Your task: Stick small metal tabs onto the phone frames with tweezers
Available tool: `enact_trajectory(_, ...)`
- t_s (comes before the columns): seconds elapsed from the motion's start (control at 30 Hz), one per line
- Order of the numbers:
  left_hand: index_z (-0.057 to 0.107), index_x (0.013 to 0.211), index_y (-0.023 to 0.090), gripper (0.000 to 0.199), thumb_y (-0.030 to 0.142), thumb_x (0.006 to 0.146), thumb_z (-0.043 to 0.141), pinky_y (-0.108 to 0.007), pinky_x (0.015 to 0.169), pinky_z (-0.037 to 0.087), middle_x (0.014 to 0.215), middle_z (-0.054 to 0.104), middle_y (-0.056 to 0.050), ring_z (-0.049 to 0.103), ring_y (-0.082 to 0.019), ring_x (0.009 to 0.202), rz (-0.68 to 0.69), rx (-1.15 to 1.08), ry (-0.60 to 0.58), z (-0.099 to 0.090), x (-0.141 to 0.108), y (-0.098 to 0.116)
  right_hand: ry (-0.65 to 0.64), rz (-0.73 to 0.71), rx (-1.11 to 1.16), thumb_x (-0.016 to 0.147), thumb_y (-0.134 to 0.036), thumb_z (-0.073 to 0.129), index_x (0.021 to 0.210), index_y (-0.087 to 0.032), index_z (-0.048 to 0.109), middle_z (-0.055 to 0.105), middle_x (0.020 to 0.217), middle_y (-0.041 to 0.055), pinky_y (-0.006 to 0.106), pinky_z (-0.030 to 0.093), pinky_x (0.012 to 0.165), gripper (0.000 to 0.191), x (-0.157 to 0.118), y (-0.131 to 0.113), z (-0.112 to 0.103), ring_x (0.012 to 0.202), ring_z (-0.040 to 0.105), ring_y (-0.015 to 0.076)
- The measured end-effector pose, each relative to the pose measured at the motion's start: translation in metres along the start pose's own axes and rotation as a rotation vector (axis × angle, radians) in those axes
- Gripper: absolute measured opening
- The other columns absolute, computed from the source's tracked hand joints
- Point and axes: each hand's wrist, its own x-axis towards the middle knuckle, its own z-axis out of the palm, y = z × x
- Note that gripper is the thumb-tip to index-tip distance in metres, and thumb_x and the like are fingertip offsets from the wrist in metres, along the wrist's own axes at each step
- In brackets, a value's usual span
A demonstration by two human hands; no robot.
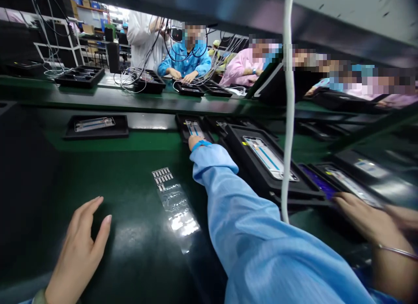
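Left fingers [83,216] spread over green bench [130,195], people [183,60] beyond.

Factory assembly line: green workbench [127,177], black trays [123,126], smocked workers [187,60].

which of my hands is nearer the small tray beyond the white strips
Right: your right hand is at the near end of the small tray; your left hand is well short, leftward.

Room was left above the green work surface [133,173] between the left hand [78,241] and the sheet of labels [176,203]. On the right, passage was barred by the extended blue sleeve [257,234], the stacked black trays [305,187] and the hanging white cable [289,121]; farther right, space was taken by a co-worker's hands [367,219].
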Motion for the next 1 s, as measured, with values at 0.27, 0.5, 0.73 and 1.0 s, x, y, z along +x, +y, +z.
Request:
enact_trajectory(0.27,0.041,0.125,0.023,0.048,0.047,0.084,0.041,-0.046,0.086,0.048,0.123,0.047,-0.009,0.049,-0.027,0.110,-0.023,0.019,-0.027,0.000,0.005,-0.010,-0.133,-0.130,-0.295,0.091,-0.019,0.044,0.107,-0.010,0.056,0.057,0.108,0.0118,0.038,0.046,0.083,0.022,-0.015,0.029,-0.009,0.096,0.058,0.0182)
enact_trajectory(0.5,0.043,0.123,0.019,0.050,0.049,0.083,0.042,-0.045,0.091,0.045,0.120,0.048,-0.009,0.050,-0.026,0.107,0.002,0.023,0.041,-0.007,0.009,-0.016,-0.189,-0.528,-0.326,0.089,-0.016,0.040,0.102,-0.018,0.061,0.063,0.096,0.0109,0.036,0.046,0.068,0.025,-0.085,-0.047,-0.019,0.089,0.060,0.0246)
enact_trajectory(0.73,0.043,0.124,0.018,0.049,0.046,0.085,0.039,-0.047,0.102,0.035,0.126,0.046,-0.012,0.042,-0.027,0.120,0.068,0.031,0.108,-0.011,0.012,-0.016,-0.206,-1.029,-0.094,0.083,-0.015,0.046,0.083,-0.016,0.062,0.063,0.078,0.0098,0.031,0.040,0.042,0.017,-0.229,-0.095,-0.006,0.066,0.058,0.0199)
enact_trajectory(1.0,0.043,0.126,0.020,0.048,0.047,0.087,0.036,-0.047,0.108,0.027,0.134,0.041,-0.011,0.034,-0.025,0.128,0.034,0.045,0.062,-0.013,0.011,-0.018,-0.412,-1.083,0.491,0.082,-0.038,0.049,0.084,-0.027,0.063,0.065,0.099,-0.0026,0.018,0.049,0.073,0.018,-0.212,-0.063,-0.017,0.091,0.060,0.0095)
